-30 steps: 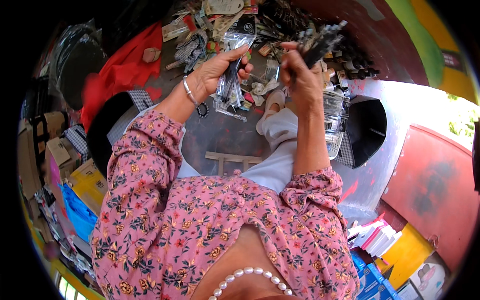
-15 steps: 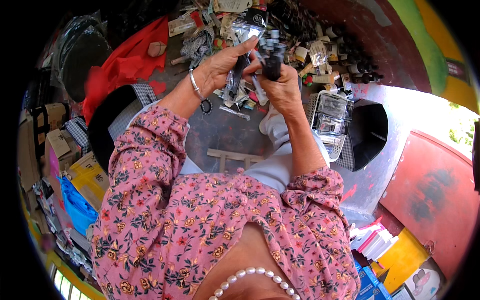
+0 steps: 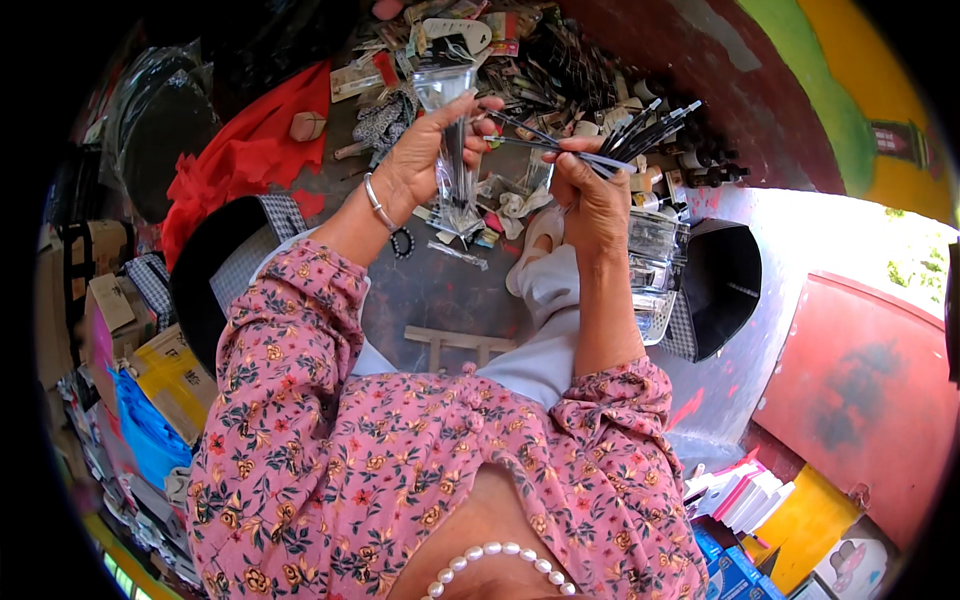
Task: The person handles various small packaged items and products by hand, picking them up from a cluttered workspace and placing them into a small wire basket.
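Observation:
My left hand (image 3: pixel 408 168), with a silver bangle at its wrist, grips a long clear plastic packet (image 3: pixel 457 195) that hangs upright. Dark, slim contents show through the plastic. My right hand (image 3: pixel 597 205) is closed round a fanned bundle of slim black pencil-like sticks (image 3: pixel 637 142), whose pale tips point up and to the right. From that bundle a few thin ends reach left, close to my left fingertips; whether those fingers touch them I cannot tell. Below the packet, a small clear wrapper (image 3: pixel 458 256) lies on the dark floor.
A heap of mixed small goods (image 3: pixel 540 60) spreads beyond my hands. Red cloth (image 3: pixel 240 140) lies to the left. At the right stand a white basket of clear boxes (image 3: pixel 652 262) and a black bag (image 3: pixel 725 285). Cartons (image 3: pixel 175 370) are stacked at the far left.
My hands have moved apart, the left with the packet to the left and the right to the right. The black sticks, upright and bunched before, now fan out tilted to the right.

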`<state>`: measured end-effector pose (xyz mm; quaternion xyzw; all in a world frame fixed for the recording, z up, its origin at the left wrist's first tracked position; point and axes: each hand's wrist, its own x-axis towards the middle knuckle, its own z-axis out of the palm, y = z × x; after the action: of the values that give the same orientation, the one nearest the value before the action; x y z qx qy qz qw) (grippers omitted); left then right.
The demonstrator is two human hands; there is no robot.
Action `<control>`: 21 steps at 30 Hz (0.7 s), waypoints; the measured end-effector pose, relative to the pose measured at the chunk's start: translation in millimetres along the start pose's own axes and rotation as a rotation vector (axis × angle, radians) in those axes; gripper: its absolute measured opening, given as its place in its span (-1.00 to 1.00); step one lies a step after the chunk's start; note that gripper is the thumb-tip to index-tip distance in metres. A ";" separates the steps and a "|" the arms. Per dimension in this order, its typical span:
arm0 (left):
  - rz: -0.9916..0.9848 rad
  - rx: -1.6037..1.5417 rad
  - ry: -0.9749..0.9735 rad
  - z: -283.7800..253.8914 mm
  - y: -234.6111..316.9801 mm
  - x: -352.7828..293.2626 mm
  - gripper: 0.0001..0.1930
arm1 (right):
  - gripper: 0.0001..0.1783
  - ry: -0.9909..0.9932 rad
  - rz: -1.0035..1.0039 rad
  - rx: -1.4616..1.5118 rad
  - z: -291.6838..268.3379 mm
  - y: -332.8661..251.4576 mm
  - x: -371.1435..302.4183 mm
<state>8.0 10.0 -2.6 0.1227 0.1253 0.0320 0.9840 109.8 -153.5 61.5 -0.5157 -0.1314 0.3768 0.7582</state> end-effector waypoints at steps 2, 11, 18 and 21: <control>0.058 0.046 0.035 -0.8 4.2 0.2 -0.63 | -0.85 -0.006 0.006 0.032 -2.3 0.6 0.6; 0.030 0.240 0.055 6.9 1.3 -3.3 -0.73 | -0.82 0.001 0.043 0.075 -7.7 0.8 5.7; 0.077 0.283 0.221 5.4 3.4 2.9 -0.81 | -0.80 0.007 0.012 0.196 -18.2 2.7 7.4; 0.122 0.240 0.203 3.4 9.0 0.8 -0.82 | -0.81 0.082 0.005 0.231 -21.6 -3.2 7.1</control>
<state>9.3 18.0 2.6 0.2430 0.2193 0.0888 0.9407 128.7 -163.8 53.5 -0.4399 -0.0548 0.3699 0.8164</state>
